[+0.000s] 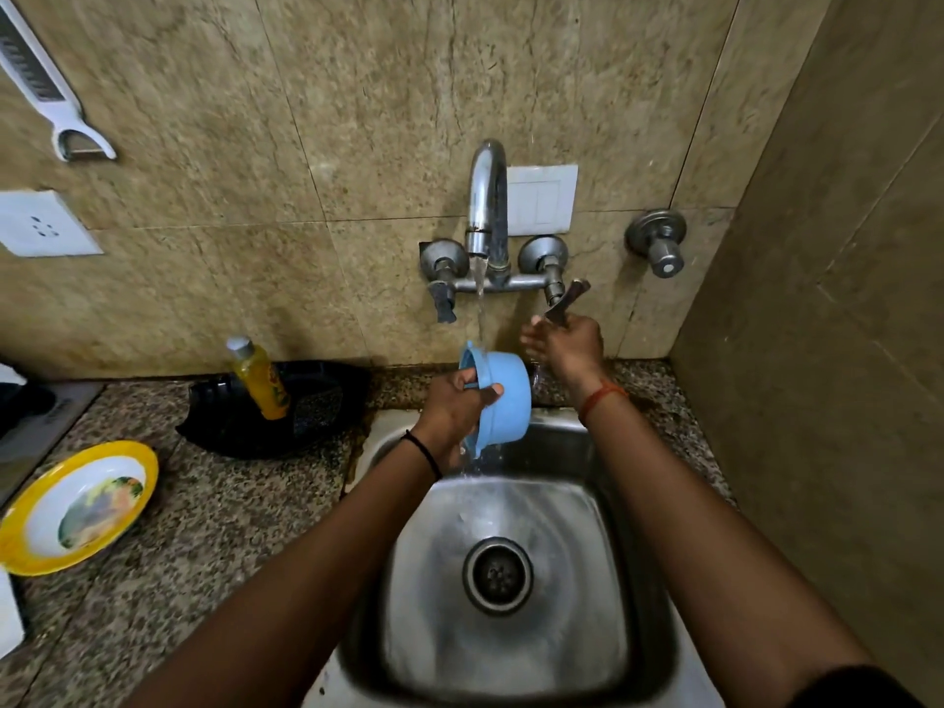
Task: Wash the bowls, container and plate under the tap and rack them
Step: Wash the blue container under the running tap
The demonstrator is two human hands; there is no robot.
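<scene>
Steel sink (603,508) wet; left hand (452,408) grips round blue plastic bowl (503,401)

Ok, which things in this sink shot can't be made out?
Head view only:
- Inside of the blue bowl: it faces away; left hand covers its rim.
- Right hand fingers: blurred at the tap lever.
- Grater: cut off by the top-left edge.
- Plate picture: too blurred to read.
- Rack: not visible anywhere.
</scene>
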